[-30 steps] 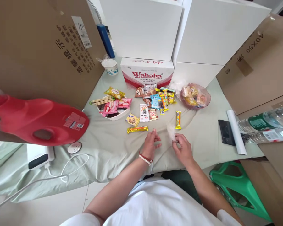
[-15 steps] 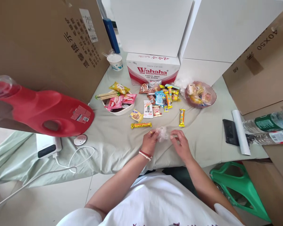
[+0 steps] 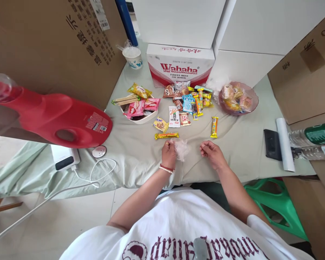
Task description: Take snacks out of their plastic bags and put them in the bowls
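The left grip (image 3: 169,153) holds a crumpled, clear plastic bag (image 3: 182,150), which spreads to its right above the green-clothed desk (image 3: 193,175). A long, shiny yellow wrapped bar (image 3: 166,135) lies just beyond. The right grip (image 3: 214,154), apart from the bag, is narrow, fingers curled; whether it pinches anything, I cannot tell. Beyond it lies a shorter yellow packet (image 3: 214,127).

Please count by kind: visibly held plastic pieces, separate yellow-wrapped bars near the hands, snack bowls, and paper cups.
Clear plastic piece, left hand: 1
Yellow-wrapped bars: 2
Snack bowls: 2
Paper cup: 1
Total: 6
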Demonstrator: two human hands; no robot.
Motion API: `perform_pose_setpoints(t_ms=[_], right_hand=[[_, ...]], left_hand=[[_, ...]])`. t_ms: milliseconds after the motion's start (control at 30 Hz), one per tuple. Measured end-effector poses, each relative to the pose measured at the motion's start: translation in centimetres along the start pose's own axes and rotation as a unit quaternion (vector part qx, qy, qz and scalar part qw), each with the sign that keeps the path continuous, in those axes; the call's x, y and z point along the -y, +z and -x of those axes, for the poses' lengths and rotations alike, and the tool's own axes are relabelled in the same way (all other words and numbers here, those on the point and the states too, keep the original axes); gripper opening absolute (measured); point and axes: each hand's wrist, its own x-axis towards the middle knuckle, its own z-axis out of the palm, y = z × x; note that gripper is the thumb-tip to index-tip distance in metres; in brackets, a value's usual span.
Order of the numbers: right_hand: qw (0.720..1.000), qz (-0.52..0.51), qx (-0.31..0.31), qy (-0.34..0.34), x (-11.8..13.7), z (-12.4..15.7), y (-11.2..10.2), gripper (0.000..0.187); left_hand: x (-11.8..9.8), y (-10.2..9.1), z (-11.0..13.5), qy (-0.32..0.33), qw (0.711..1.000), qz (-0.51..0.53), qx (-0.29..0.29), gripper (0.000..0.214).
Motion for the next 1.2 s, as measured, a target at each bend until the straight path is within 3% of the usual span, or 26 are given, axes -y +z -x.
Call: perform_pose_setpoints(t_ms=[100,200,333,433,500,533,600,667,767,867,1033,1100,1200], right_hand=[[1.0,0.01,0.008,-0.019,0.1,0.1,0.3,0.044],[0.997,0.019,0.073,-0.022,0.4,0.2,1.8,0.045],[0.989,0.027,0.139,0.033,0.5,-0.2,3.3,0.043],[0.993,-0.004,0.099,0.057,0.2,-0.8,3.2,0.045],[0.999,-0.013,0.043,0.029,0.0,-1.0,3.2,0.046],[1.0,-0.015,0.012,0.008,-0.1,-1.0,3.3,0.046],[0.999,-0.029,-0.029,-0.026,-0.2,-0.7,3.9,0.043],[0.998,-0.056,-0.027,-0.032,-0.3,-0.2,4.7,0.041],[0.995,-0.103,0.011,-0.01,0.0,0.5,5.2,0.044],[0.993,-0.121,-0.004,0.004,0.3,0.6,4.3,0.046],[0.994,-0.096,-0.052,-0.002,0.8,0.3,1.6,0.045],[0.995,-0.084,-0.059,-0.014,0.9,0.4,1.3,0.045],[0.997,-0.072,-0.04,-0.008,0.9,0.7,1.8,0.043]], left_hand=[[-0.6,-0.3,0.4,0.018,1.0,-0.016,-0.005,0.034],[-1.2,-0.2,1.3,0.05,0.997,-0.055,0.012,0.03],[-2.0,-0.7,1.3,0.115,0.983,-0.129,0.061,0.029],[-3.3,-2.0,0.9,0.185,0.966,-0.179,0.006,0.032],[-4.1,-2.6,1.2,0.22,0.952,-0.212,-0.032,0.028],[-4.5,-2.6,1.5,0.214,0.951,-0.221,-0.024,0.029],[-4.7,-2.0,2.3,0.168,0.957,-0.227,0.063,0.038],[-4.6,-0.8,2.9,0.158,0.953,-0.235,0.111,0.031],[-4.0,1.0,2.7,0.155,0.954,-0.217,0.135,0.034],[-3.3,1.3,1.6,0.091,0.972,-0.129,0.172,0.032],[-3.3,0.4,1.3,0.043,0.991,-0.054,0.119,0.039],[-3.6,0.6,1.8,0.079,0.988,-0.077,0.107,0.036],[-3.9,1.5,2.3,0.144,0.968,-0.148,0.142,0.033]])
